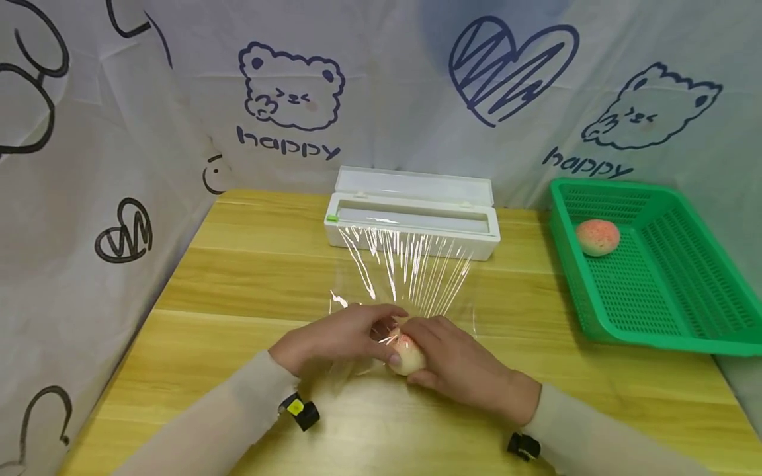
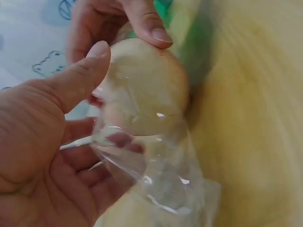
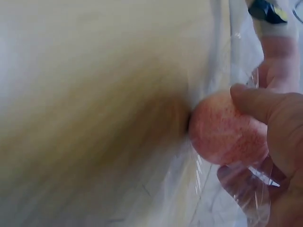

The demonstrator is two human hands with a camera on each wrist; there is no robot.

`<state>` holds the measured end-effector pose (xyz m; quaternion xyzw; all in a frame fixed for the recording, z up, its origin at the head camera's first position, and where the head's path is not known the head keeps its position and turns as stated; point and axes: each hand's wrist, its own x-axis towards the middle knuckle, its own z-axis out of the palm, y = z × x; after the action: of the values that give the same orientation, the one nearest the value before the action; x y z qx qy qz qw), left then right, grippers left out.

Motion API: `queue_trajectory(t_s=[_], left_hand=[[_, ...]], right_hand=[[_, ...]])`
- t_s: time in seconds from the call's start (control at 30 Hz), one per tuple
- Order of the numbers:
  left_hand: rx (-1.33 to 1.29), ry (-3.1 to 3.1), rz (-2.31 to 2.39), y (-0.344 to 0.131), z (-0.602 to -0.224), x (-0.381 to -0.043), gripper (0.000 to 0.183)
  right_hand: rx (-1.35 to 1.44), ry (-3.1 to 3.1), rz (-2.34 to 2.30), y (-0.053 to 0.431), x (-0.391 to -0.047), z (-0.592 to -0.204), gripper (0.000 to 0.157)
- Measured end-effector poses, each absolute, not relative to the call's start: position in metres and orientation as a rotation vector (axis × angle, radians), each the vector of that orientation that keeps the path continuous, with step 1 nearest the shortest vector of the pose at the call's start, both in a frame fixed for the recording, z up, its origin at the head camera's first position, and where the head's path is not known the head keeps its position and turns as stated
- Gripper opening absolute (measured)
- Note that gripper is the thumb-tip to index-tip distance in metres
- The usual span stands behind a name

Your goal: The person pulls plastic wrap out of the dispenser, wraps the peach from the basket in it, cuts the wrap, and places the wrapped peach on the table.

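Observation:
A pale peach with a red blush [image 1: 407,355] is between the two hands over the table, partly covered by clear cling film [image 2: 165,189]. The right hand [image 1: 461,360] grips the peach, its thumb and fingers on opposite sides in the right wrist view. At the peach's other side is the left hand [image 1: 351,334], thumb against the fruit and fingers curled at the gathered film. From the hands the film stretches back, creased, to a white cling film dispenser [image 1: 411,241], whose lid is raised.
A green plastic basket [image 1: 661,340] stands at the right of the wooden table [image 1: 238,277], with another peach [image 1: 598,238] inside. Printed white cloth [image 1: 393,86] hangs behind the table and along its left side.

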<state>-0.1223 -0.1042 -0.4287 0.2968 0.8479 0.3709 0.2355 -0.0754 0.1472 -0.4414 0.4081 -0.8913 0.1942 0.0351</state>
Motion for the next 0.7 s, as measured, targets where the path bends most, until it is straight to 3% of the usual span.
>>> queue_trajectory(t_s=[0.33, 0.53, 0.7], left_hand=[[1.36, 2.789, 0.584, -0.091, -0.42, -0.094, 0.073], [1.389, 2.826, 0.517, -0.083, -0.431, -0.095, 0.089], [1.341, 2.804, 0.555, -0.079, -0.432, -0.109, 0.071]], right_hand=[[1.06, -2.958, 0.875, 0.151, -0.094, -0.437, 0.067], [0.981, -3.088, 1.06, 0.156, -0.108, -0.435, 0.063], [1.038, -3.081, 1.186, 0.162, -0.123, -0.436, 0.06]])
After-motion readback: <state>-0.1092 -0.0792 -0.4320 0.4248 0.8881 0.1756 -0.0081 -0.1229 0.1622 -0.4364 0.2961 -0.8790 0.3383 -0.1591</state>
